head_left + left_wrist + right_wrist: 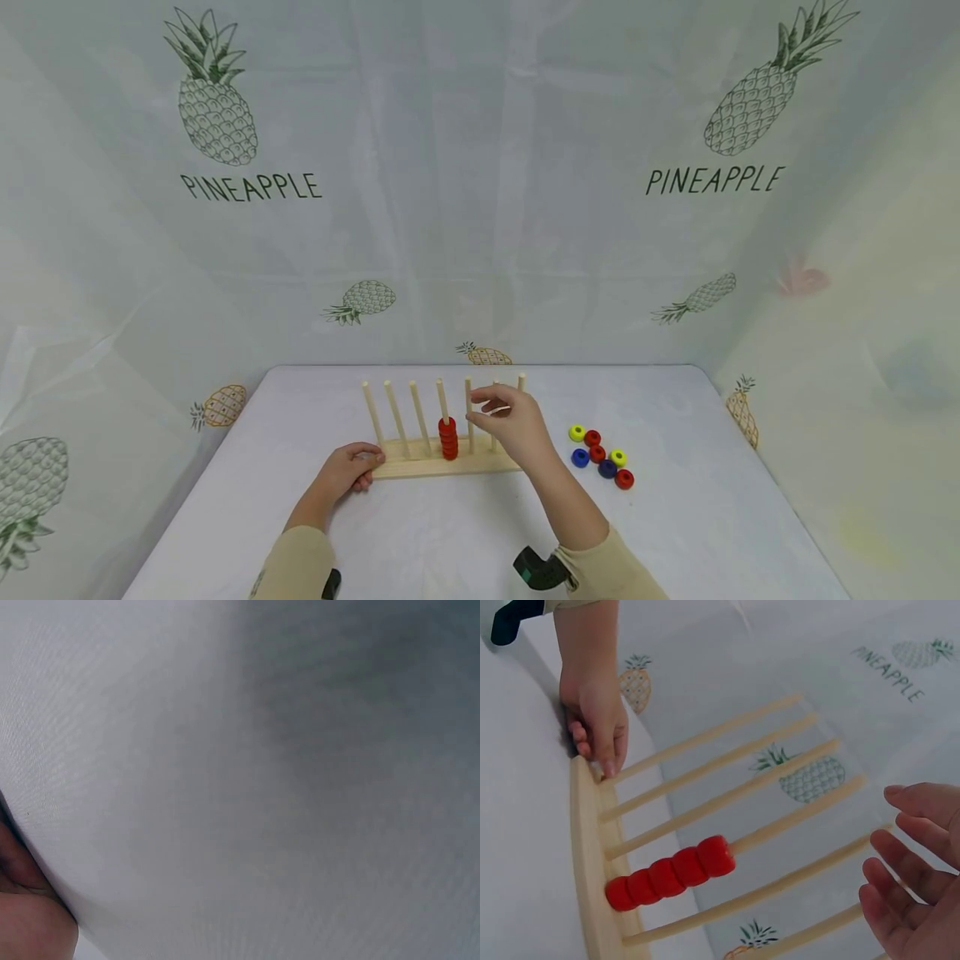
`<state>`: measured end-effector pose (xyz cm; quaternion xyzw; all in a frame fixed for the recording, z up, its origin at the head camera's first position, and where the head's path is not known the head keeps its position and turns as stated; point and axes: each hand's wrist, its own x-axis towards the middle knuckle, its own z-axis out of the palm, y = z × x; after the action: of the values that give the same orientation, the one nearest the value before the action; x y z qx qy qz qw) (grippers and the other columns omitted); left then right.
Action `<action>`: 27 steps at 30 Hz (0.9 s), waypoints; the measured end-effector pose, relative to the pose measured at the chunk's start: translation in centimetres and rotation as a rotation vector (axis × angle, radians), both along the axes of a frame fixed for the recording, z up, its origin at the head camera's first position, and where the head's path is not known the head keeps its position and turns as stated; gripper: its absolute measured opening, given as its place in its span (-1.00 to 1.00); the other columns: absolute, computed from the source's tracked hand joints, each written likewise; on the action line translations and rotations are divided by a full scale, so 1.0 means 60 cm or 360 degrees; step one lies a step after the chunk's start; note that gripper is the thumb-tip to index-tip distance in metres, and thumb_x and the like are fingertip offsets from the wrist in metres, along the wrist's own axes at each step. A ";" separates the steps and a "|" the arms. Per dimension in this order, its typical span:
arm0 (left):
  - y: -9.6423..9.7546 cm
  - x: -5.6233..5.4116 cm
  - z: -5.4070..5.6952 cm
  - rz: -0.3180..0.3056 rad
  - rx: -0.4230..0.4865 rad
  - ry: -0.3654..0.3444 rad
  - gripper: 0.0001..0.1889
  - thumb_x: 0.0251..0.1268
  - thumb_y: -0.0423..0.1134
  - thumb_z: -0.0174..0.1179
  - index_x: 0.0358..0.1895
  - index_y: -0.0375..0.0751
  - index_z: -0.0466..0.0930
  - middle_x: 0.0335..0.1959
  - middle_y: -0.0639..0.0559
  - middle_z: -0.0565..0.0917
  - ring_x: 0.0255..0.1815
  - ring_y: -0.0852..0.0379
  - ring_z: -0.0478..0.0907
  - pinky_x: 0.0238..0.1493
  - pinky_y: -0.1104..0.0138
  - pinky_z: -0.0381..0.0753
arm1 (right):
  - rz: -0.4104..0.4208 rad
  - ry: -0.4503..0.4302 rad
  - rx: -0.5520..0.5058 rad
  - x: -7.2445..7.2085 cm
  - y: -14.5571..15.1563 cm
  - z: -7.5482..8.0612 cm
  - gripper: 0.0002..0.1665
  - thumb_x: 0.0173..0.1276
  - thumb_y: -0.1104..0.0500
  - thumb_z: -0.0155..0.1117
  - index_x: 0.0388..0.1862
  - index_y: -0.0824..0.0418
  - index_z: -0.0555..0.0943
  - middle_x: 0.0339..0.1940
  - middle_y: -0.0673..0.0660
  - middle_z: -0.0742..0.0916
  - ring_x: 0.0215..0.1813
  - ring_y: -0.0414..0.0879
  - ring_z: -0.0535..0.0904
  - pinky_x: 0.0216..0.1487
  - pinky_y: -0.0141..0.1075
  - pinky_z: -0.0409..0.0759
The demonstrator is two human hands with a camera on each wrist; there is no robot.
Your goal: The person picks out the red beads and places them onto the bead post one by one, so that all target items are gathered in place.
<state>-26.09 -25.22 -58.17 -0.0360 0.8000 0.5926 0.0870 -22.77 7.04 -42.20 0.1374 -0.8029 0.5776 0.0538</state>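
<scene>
A pale wooden peg rack [420,471] stands on the table, its upright pegs in a row. Several red beads [448,442] are stacked on its middle peg. My left hand [348,467] grips the rack's left end, thumb on top of the base, as the right wrist view also shows. Beside the peg just right of the red stack is my right hand [517,425], fingers apart and loosely bent. In the right wrist view this right hand [934,919] has nothing between thumb and fingers. The left wrist view shows mostly blurred grey-white surface.
Loose beads lie on the white table [420,542] to the right of the rack, among them a yellow bead [577,432], a blue bead [580,457] and a red bead [624,479]. A pineapple-print curtain [480,208] hangs behind and around the table.
</scene>
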 end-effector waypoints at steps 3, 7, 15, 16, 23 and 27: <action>-0.001 0.001 0.000 0.0004 -0.0003 -0.0012 -0.63 0.33 -0.22 0.28 0.05 -0.45 0.55 -0.68 -0.01 0.54 -0.72 0.23 0.43 -0.65 0.42 0.45 | -0.0014 -0.0015 0.0025 -0.002 0.007 -0.014 -0.69 0.19 0.22 0.48 -0.07 0.23 0.71 -0.19 0.04 0.72 -0.19 -0.07 0.58 -0.09 -0.20 0.59; -0.002 0.001 -0.001 0.0001 0.0002 -0.0002 -0.64 0.33 -0.24 0.28 0.03 -0.46 0.55 -0.69 -0.01 0.53 -0.73 0.24 0.43 -0.67 0.43 0.44 | -0.0022 -0.0073 0.0077 -0.002 0.018 -0.033 -0.67 0.20 0.21 0.48 -0.04 0.21 0.70 -0.19 0.05 0.72 -0.20 -0.08 0.57 -0.10 -0.21 0.59; -0.003 0.001 0.000 -0.0019 0.0012 0.0015 -0.65 0.33 -0.23 0.28 0.03 -0.45 0.55 -0.68 0.00 0.54 -0.72 0.25 0.44 -0.65 0.44 0.44 | 0.0012 -0.0091 0.0129 0.002 0.048 -0.068 -0.65 0.18 0.26 0.48 -0.03 0.29 0.68 -0.23 0.10 0.72 -0.23 -0.09 0.57 -0.18 -0.24 0.59; -0.003 0.002 0.001 -0.0024 0.0010 0.0016 -0.65 0.34 -0.23 0.27 0.03 -0.45 0.55 -0.68 0.00 0.54 -0.72 0.25 0.43 -0.65 0.44 0.44 | 0.0009 -0.0098 0.0130 0.003 0.052 -0.072 -0.65 0.18 0.26 0.48 -0.04 0.30 0.68 -0.24 0.10 0.72 -0.24 -0.09 0.57 -0.20 -0.25 0.59; -0.003 0.002 0.002 -0.0039 0.0030 0.0015 -0.65 0.33 -0.23 0.28 0.02 -0.45 0.56 -0.68 0.00 0.54 -0.72 0.24 0.43 -0.65 0.44 0.44 | -0.0104 -0.0194 0.0138 0.007 0.081 -0.094 -0.66 0.18 0.26 0.48 -0.05 0.27 0.69 -0.26 0.05 0.71 -0.22 -0.07 0.56 -0.26 -0.28 0.58; -0.004 0.004 0.004 -0.0030 0.0012 0.0012 -0.65 0.33 -0.22 0.28 0.02 -0.44 0.56 -0.68 -0.01 0.54 -0.73 0.24 0.44 -0.65 0.44 0.45 | -0.0193 -0.0253 0.0139 0.012 0.094 -0.106 -0.65 0.19 0.24 0.48 -0.03 0.25 0.68 -0.25 0.03 0.71 -0.18 -0.05 0.56 -0.24 -0.29 0.57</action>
<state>-25.87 -25.49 -57.93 -0.0261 0.7985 0.5948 0.0897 -22.07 12.70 -48.53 0.0443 -0.8358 0.5468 0.0187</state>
